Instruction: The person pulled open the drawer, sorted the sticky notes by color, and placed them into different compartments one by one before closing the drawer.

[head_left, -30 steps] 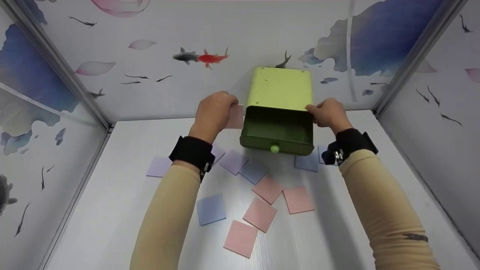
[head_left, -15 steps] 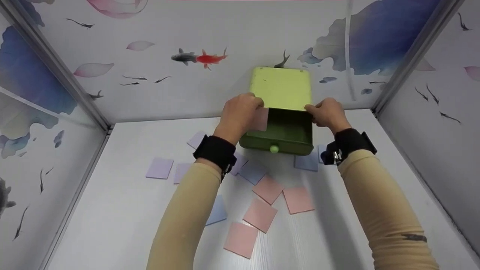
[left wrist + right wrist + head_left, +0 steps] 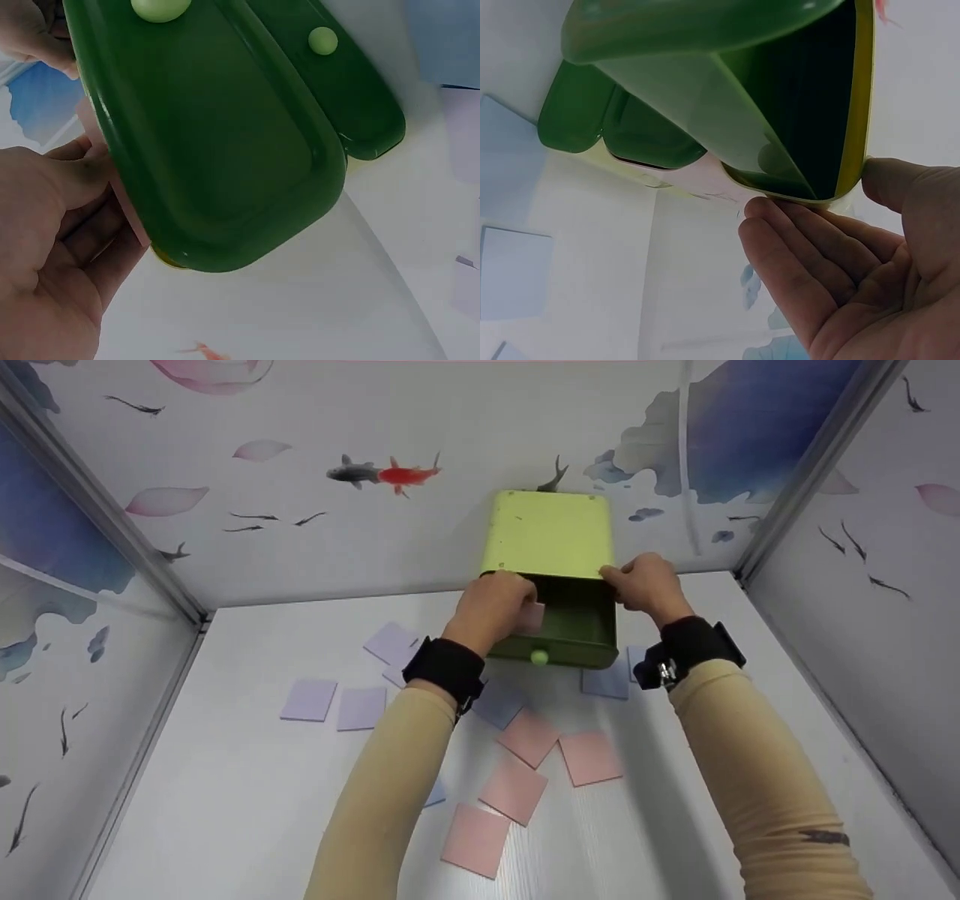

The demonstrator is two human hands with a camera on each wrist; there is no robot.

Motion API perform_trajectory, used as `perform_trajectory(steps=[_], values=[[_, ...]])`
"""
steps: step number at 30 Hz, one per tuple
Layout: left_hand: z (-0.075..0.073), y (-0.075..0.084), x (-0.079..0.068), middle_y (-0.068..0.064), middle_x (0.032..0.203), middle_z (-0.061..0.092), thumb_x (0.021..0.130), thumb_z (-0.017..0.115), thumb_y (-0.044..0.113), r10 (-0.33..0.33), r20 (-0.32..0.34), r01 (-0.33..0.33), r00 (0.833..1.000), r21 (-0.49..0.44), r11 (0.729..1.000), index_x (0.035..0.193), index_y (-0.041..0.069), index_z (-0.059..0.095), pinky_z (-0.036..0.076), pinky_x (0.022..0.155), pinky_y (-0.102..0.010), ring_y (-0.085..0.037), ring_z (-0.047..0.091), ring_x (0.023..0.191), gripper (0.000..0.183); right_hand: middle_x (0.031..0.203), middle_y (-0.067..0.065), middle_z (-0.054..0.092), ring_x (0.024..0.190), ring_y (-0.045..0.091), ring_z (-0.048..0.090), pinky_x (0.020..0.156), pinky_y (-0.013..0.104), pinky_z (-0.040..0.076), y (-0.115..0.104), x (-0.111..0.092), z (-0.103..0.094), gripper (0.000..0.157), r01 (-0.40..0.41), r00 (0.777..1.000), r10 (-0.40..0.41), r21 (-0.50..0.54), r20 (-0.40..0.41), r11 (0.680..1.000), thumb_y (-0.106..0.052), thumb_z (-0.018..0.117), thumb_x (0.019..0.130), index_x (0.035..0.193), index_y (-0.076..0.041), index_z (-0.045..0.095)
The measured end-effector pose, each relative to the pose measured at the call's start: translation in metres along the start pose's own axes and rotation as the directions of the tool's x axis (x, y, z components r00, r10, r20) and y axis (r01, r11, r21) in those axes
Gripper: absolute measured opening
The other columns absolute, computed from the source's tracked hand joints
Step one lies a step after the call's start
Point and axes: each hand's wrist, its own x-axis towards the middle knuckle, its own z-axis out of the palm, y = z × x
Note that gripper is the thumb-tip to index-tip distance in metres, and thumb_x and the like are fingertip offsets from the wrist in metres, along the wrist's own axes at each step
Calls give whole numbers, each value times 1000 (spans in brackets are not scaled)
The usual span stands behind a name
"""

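In the head view my left hand [image 3: 491,607] pinches a pink square tile [image 3: 535,616] inside the pulled-out top drawer [image 3: 579,654]. The drawer is dark green with a light green knob [image 3: 539,658], and belongs to a small cabinet with a yellow-green top [image 3: 551,532]. The left wrist view has the tile's edge [image 3: 129,204] between my thumb and fingers, beside the drawer front [image 3: 217,142]; part of it is hidden. My right hand [image 3: 649,585] touches the cabinet's top right corner. In the right wrist view its thumb [image 3: 891,182] rests at the edge, the fingers nearly straight along the side.
Several pink tiles [image 3: 514,790] lie in front of the cabinet on the white table [image 3: 202,810]. Purple tiles [image 3: 309,700] are on the left, and blue tiles [image 3: 606,681] lie close to the cabinet and under my left forearm. Printed wall panels [image 3: 300,555] enclose the back and sides.
My left hand has moved right from beside the cabinet to the drawer opening, then lowered the pink tile into it. My right hand has stayed at the cabinet's corner.
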Motion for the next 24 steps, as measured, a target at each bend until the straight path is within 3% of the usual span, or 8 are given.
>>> perform_trajectory(steps=[8,15,24], values=[[5,-4,5,-4,115,70,94,60,1,-37,44,37,998,-19,999,113,13,72,53,93,-35,-21,65,109,26,77,8,69,69,17,64,66,28,51,0,0,0,50,4,1000,-4,-3,-4,1000,-38,51,99,95,7,73],[7,-3,10,-3,110,73,94,59,3,-42,55,43,998,-13,999,104,14,76,53,90,-36,-22,66,105,23,86,13,70,73,19,65,67,29,52,0,-2,0,50,-8,1000,8,-6,-3,1000,-37,50,99,100,8,72],[12,-4,14,-2,109,73,97,56,5,-63,57,63,996,-4,998,105,15,76,54,88,-35,-21,67,103,24,77,6,66,71,17,62,65,27,50,-2,-3,-1,51,-29,1000,29,15,6,999,-39,51,99,96,6,72]])
